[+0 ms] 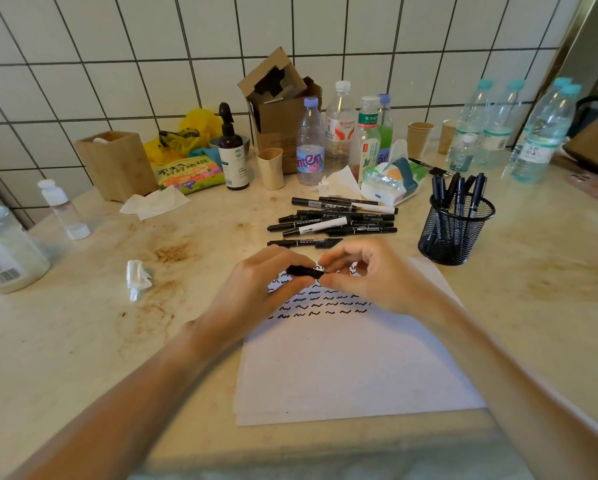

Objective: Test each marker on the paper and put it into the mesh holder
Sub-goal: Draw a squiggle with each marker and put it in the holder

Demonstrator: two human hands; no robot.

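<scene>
It looks like a lived-in home kitchen or pantry corner: a white tiled wall (134, 81) backs a stained stone tabletop (82, 341) crowded with water bottles (310, 143), paper cups (419, 137), a snack bag (188, 173) and tissues (392, 180).

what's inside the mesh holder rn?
The black mesh holder holds several black markers standing upright, tops sticking out above the rim. Exact count is unclear: they overlap, and the mesh obscures their lower ends. Nothing else is visible inside.

White tiled wall (117, 46); stained beige marble counter (82, 341).
</scene>
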